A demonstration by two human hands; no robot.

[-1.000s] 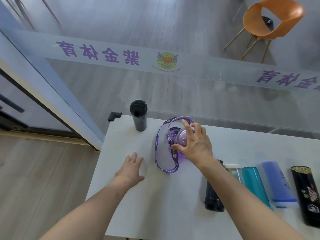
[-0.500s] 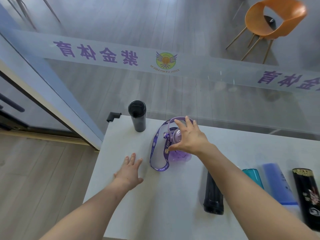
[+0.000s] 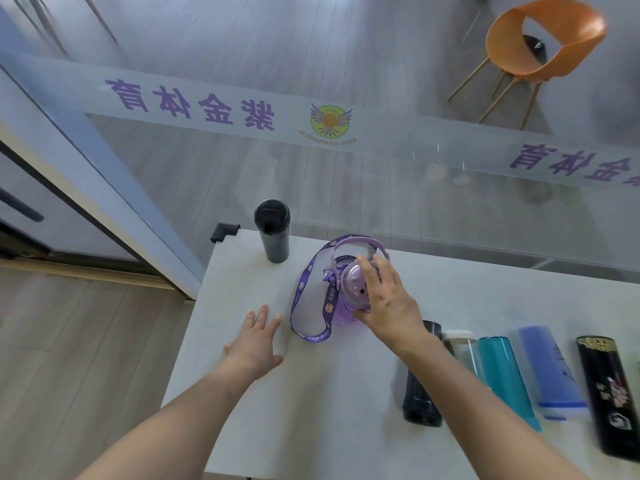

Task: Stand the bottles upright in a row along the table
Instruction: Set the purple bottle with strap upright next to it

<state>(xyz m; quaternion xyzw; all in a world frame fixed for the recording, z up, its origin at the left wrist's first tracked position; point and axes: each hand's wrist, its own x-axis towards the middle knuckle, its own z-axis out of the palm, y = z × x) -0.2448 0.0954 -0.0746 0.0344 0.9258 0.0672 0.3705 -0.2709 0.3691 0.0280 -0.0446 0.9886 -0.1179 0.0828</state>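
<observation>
A purple bottle (image 3: 351, 289) with a carry handle and a purple printed strap (image 3: 304, 306) stands upright on the white table (image 3: 311, 410). My right hand (image 3: 391, 303) grips its lid from the right, thumb low on the body. A black bottle (image 3: 273, 233) stands upright near the far left corner. My left hand (image 3: 258, 341) rests flat on the table, fingers apart, left of the strap. Several bottles lie on their sides at the right: black (image 3: 420, 393), clear (image 3: 462, 348), teal (image 3: 505, 372), blue (image 3: 550, 368), and black with gold print (image 3: 613, 393).
A glass wall with purple lettering runs along the table's far edge. A black corner guard (image 3: 223, 232) caps the far left corner. The table's left edge drops to a wooden floor. An orange chair (image 3: 543, 39) stands beyond the glass.
My right hand has shifted the purple bottle slightly left, toward the black upright bottle, and the strap has followed. My left hand has stayed flat on the table.
</observation>
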